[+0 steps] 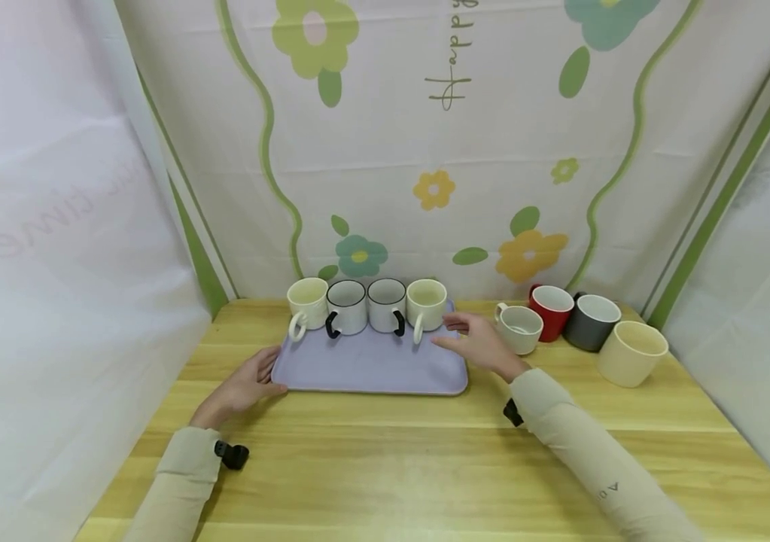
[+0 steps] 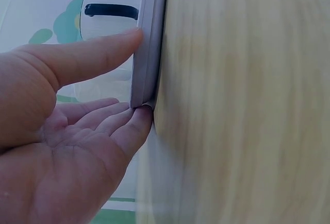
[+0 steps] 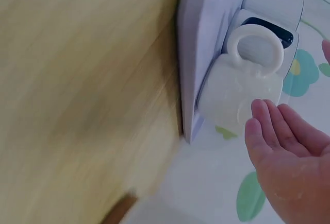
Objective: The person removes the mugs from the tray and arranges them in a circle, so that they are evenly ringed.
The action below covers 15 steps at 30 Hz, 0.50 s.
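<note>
A lavender tray [image 1: 371, 365] lies on the wooden table. My left hand [image 1: 245, 388] touches its near left corner, thumb extended against the rim and fairly straight fingers [image 2: 133, 131] at its end. Along the tray's back stand a cream mug [image 1: 307, 302] at left, two white mugs with black rims and handles [image 1: 347, 307] [image 1: 387, 305], and another cream mug [image 1: 427, 305] at right. Their handles face the front. Beside this last mug is my right hand [image 1: 482, 345], fingers extended and holding nothing. In the right wrist view its fingertips overlap the cream mug [image 3: 240, 90]; contact is unclear.
On the table [image 1: 385, 467] to the right are a small white cup [image 1: 520, 331], a red mug [image 1: 552, 315], a dark grey mug [image 1: 591, 324] and a wide cream mug [image 1: 631, 355]. A flower-printed cloth [image 1: 385, 203] hangs behind, with white cloth at both sides.
</note>
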Motion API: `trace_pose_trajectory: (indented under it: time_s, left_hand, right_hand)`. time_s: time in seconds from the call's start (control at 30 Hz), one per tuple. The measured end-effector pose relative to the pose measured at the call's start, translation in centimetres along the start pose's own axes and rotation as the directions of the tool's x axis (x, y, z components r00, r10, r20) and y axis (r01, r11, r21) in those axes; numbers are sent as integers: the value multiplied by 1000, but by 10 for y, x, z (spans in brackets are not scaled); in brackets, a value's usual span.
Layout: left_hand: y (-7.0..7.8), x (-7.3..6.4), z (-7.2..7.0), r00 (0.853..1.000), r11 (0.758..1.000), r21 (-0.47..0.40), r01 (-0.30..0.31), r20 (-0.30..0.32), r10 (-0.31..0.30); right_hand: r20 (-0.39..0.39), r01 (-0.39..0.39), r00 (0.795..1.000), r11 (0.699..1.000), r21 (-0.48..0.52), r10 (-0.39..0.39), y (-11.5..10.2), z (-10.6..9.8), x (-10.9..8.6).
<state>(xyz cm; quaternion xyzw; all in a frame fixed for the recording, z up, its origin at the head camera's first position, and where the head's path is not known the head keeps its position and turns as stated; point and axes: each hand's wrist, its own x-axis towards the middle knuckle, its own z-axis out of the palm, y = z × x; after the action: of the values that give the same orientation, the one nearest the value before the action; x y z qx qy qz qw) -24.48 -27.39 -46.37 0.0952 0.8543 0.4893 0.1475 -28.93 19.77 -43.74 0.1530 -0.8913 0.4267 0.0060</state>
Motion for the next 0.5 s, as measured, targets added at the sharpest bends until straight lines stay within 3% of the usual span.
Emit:
trace_pose_trajectory:
  time_s: [0.2,0.5]
  left_hand:
    - [-1,0,-1,1000,1000,-4,-2,2,2]
    - [-3,0,-1,1000,1000,-13,4,4,-3]
  right_hand:
    - [43,-98,995,988,122,94,-2,20,14]
    - [75,-155,987,954,256,140,-12,47,21]
